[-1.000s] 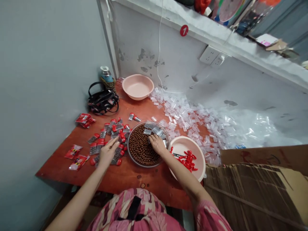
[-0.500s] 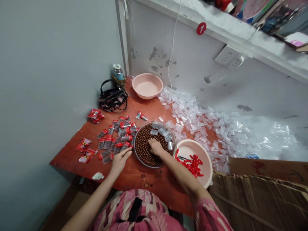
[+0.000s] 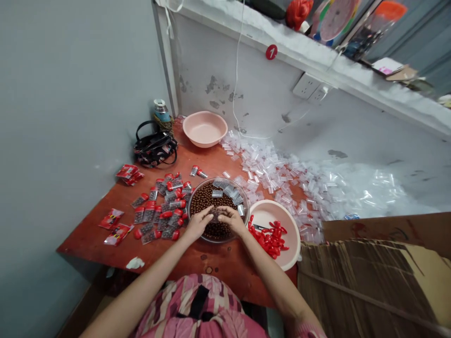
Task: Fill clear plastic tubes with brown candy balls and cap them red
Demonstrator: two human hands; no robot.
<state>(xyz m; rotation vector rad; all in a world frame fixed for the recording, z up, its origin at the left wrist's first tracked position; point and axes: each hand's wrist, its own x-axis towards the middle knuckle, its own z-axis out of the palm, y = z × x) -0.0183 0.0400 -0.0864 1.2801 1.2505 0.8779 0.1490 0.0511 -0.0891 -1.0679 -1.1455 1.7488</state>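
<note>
A round metal dish of small brown beads sits on the red-brown table in front of me. My left hand and my right hand meet over its near side, fingers curled round a small clear container held between them. Several more clear containers lie on the beads at the far side. Filled containers with red caps are heaped left of the dish. A pink basin with loose red caps stands to the right.
An empty pink basin, a black bag and a bottle stand by the wall. Empty clear containers spread across the table's right. Red packets lie at the left edge. Flattened cardboard rests at the right.
My left hand has come off the heap of capped containers and over to the dish. My right hand has drawn back to the near side, and both now hold one small container.
</note>
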